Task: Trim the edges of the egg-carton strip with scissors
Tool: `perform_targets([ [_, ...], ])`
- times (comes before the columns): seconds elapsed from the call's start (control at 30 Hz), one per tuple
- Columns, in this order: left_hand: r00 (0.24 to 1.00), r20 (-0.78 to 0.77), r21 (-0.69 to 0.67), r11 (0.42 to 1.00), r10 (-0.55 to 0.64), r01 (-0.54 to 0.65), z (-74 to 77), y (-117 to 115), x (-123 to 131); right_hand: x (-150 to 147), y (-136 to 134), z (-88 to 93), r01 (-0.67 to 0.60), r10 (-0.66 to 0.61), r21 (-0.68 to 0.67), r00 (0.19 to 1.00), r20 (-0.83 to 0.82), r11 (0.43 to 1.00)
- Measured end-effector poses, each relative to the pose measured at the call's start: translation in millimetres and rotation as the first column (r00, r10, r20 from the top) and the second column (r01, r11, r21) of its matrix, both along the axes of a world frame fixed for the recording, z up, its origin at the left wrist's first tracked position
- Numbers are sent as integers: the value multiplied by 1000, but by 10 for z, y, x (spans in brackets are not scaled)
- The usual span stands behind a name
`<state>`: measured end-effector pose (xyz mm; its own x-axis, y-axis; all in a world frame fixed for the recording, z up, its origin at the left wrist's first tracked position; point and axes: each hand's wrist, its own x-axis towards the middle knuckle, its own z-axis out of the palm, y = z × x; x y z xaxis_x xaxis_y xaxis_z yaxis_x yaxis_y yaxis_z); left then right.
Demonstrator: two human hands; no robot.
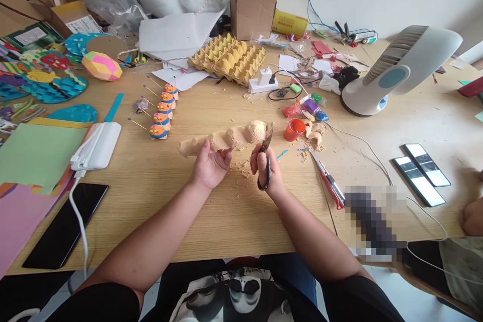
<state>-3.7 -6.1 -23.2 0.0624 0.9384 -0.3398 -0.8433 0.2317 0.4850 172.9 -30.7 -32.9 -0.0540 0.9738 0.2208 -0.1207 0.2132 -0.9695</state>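
Observation:
My left hand [212, 165] grips a pale strip of egg carton [217, 140] from below, its row of bumps running left to right above the table. In my right hand [269, 171] is a pair of scissors [267, 148], fingers closed round the handles. The blades point up at the right end of the strip, close to the last bump; whether they touch it I cannot tell. Small carton crumbs [243, 168] lie on the wood underneath. To the right stand an orange cup [294, 130] and some cut carton scraps [314, 133].
Painted carton caterpillars [161, 113] with pins stand left of the strip. A red utility knife [329, 181] lies at right, near two phones [420, 173]. Behind are yellow egg trays [228, 58] and a white fan [392, 73]. Another person's arm [473, 216] rests at the right edge.

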Motion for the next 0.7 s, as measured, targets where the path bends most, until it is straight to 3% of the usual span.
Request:
perform_targets([
  [0.7,1000,3,-20,1000,20,-20,-1,40,-24,150,45,-19,-59,65,-38,986,154,998],
])
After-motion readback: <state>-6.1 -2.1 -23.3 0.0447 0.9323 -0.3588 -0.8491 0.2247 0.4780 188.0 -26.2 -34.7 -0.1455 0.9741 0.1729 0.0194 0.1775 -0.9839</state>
